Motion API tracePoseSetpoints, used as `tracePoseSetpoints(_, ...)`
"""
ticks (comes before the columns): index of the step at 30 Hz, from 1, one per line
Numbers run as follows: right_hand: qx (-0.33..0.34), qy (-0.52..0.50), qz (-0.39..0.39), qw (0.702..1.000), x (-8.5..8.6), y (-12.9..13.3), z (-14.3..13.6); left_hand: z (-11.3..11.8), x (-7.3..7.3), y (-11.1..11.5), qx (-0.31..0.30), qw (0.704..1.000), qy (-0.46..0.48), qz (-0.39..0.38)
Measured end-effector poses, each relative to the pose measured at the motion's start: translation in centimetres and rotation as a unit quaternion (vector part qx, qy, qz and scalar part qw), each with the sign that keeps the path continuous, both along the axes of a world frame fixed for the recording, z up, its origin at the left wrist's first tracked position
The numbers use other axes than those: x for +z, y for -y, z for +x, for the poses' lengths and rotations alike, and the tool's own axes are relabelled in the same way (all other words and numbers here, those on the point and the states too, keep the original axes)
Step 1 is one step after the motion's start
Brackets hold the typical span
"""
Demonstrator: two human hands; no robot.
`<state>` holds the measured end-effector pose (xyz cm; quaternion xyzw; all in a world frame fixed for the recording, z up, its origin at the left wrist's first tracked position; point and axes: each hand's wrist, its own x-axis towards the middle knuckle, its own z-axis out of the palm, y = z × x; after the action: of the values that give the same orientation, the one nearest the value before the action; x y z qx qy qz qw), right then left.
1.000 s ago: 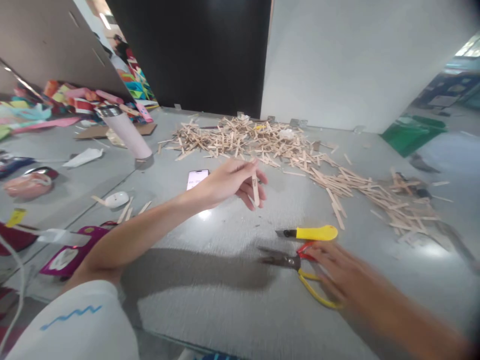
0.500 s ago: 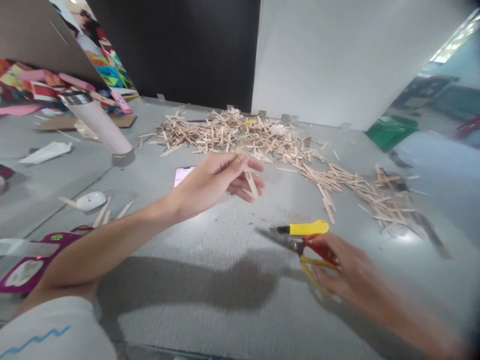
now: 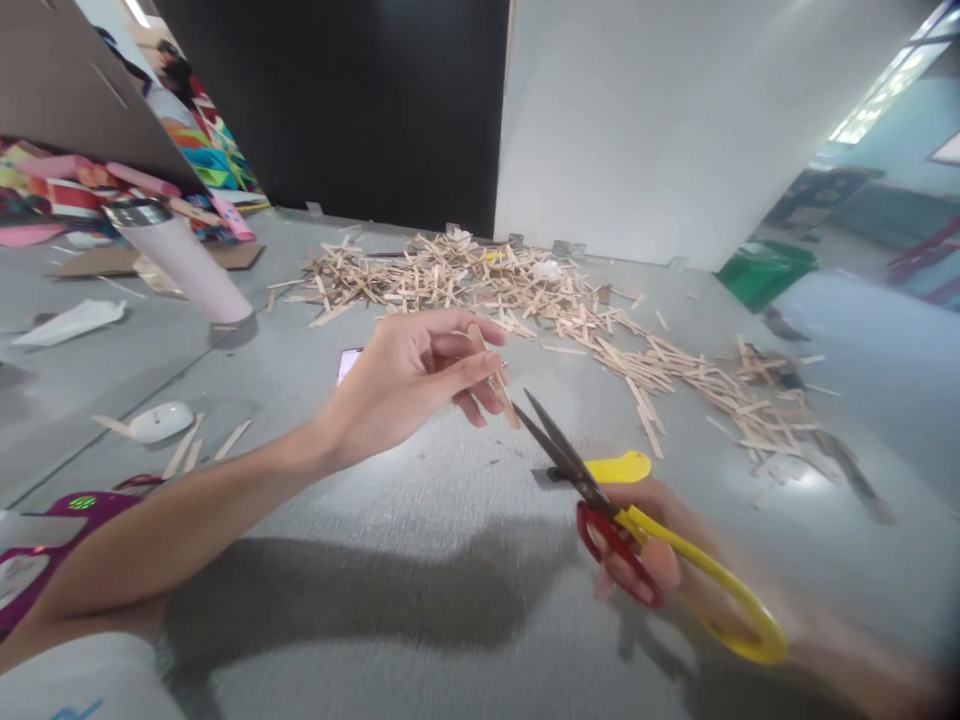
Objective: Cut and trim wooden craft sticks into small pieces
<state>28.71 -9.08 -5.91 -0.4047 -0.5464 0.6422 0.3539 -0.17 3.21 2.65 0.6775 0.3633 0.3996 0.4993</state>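
Note:
Between the thumb and fingers of my left hand (image 3: 431, 375) is a small flat wooden stick (image 3: 504, 392), its lower end sticking out below the fingertips. My right hand (image 3: 660, 555) grips scissors (image 3: 592, 490) with one red and one yellow handle. Their blades are slightly parted and point up and left, the tips close to the stick's lower end. Behind the scissors a yellow-handled cutter (image 3: 619, 467) lies on the grey table (image 3: 375, 600). A big pile of wooden sticks (image 3: 450, 275) spreads beyond my hands.
On the left are a pale bottle (image 3: 184, 260), a white mouse (image 3: 161, 421), loose sticks and a purple object (image 3: 79, 510). A phone (image 3: 347, 364) shows partly behind my left hand. Black and white panels stand behind the pile. A green bin (image 3: 766, 273) is at the right.
The scissors have turned upward, opened slightly and come nearer the stick. My left thumb and fingers have shifted on the stick. The whole view has moved a little.

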Motion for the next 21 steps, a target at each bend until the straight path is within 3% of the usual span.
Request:
tracePoseSetpoints(4,0.024,-0.033,0.048,0.998,-1.2,0.5,0.3,0.0,0.0,-0.1,-0.027,1.000,0.006,0.013)
tracePoseSetpoints(7,0.025,-0.032,0.063,0.997,-1.1,0.8,0.1,-0.2,-0.1,0.1,-0.032,0.999,-0.011,0.029)
tracePoseSetpoints(14,0.050,-0.002,-0.023,0.998,1.2,0.6,-0.7,-0.2,-0.2,1.0,-0.039,0.999,-0.014,-0.008)
tracePoseSetpoints(21,0.035,0.001,-0.047,0.998,0.0,1.7,0.3,-0.2,-0.2,1.5,-0.041,0.999,-0.026,-0.001)
